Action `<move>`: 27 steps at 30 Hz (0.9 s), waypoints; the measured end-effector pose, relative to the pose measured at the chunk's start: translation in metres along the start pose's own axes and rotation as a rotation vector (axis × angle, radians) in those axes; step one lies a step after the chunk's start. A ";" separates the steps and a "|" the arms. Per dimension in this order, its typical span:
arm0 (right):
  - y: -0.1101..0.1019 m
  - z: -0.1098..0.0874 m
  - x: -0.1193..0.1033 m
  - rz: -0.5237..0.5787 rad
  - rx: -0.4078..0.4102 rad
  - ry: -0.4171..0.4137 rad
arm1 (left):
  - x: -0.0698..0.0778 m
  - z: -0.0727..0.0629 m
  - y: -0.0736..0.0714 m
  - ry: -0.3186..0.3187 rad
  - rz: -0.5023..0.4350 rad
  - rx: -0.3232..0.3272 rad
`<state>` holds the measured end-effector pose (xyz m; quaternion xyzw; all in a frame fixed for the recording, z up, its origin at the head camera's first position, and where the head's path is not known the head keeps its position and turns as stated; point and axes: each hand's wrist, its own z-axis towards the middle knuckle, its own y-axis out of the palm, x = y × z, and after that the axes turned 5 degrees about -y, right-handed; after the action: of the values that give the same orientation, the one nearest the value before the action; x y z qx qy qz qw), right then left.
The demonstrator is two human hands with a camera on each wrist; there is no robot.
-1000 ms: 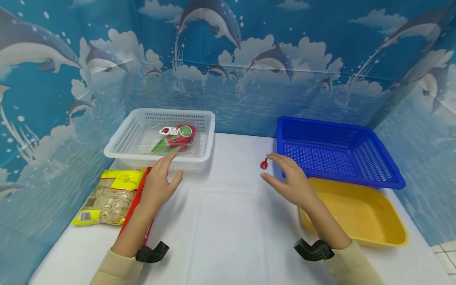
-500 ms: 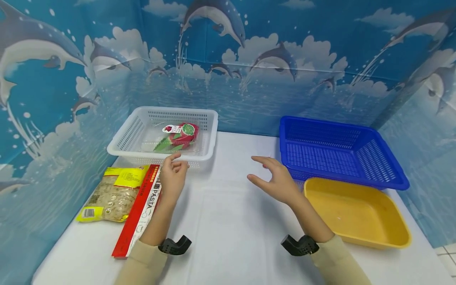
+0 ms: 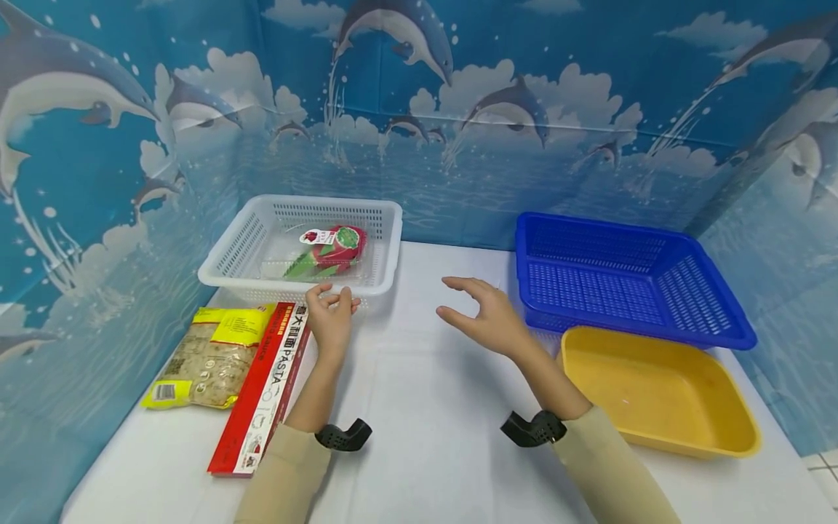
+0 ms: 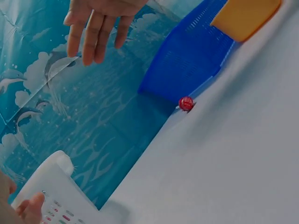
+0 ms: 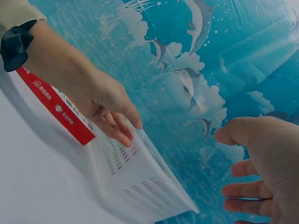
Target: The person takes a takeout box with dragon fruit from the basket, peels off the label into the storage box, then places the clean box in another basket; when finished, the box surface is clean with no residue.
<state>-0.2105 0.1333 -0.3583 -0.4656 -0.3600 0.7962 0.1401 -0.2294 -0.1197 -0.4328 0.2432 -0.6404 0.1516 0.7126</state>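
Note:
My left hand (image 3: pixel 330 320), fingers loosely bent and holding nothing, is over the front edge of the white basket (image 3: pixel 229 282). A clear pack with a red and green dragon fruit (image 3: pixel 340 251) lies in that basket. To the left of the hand, a long red and white pasta box (image 3: pixel 262 393) lies beside a yellow-ended clear food bag (image 3: pixel 209 356). My right hand (image 3: pixel 487 316) hovers above the table with thumb and fingers spread apart and nothing between them. A small red ball-shaped wrapped candy (image 4: pixel 186 103) shows near the blue basket in the left wrist view; in the head view the right hand hides it.
At the back right stands a blue basket (image 3: pixel 589 295). In front of it is a yellow tub (image 3: pixel 655 386), close to the right forearm. A dolphin-print curtain (image 3: pixel 458 182) rises behind the white-covered table (image 3: pixel 406 437).
My left hand has moved right, uncovering more of the pasta box, and its fingers have bent. My right hand has shifted left and now covers the red candy in the head view.

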 end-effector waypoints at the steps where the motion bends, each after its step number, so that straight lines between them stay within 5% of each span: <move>1: 0.001 0.004 -0.001 0.008 -0.003 0.000 | 0.000 0.000 0.002 -0.006 -0.044 0.008; 7: 0.012 0.029 -0.005 0.052 -0.003 -0.028 | -0.003 0.001 0.011 -0.040 -0.228 0.057; 12: 0.020 0.050 -0.010 0.096 0.011 -0.050 | -0.010 0.000 0.016 0.030 -0.325 0.069; 18: 0.029 0.077 -0.021 0.229 0.014 -0.022 | -0.016 0.003 0.016 0.136 -0.375 0.033; 27: 0.039 0.124 -0.036 0.430 -0.014 0.078 | -0.002 -0.004 0.013 0.165 -0.420 -0.022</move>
<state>-0.2918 0.0312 -0.3243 -0.5630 -0.2524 0.7867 -0.0226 -0.2332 -0.1067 -0.4335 0.3499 -0.5168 0.0123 0.7812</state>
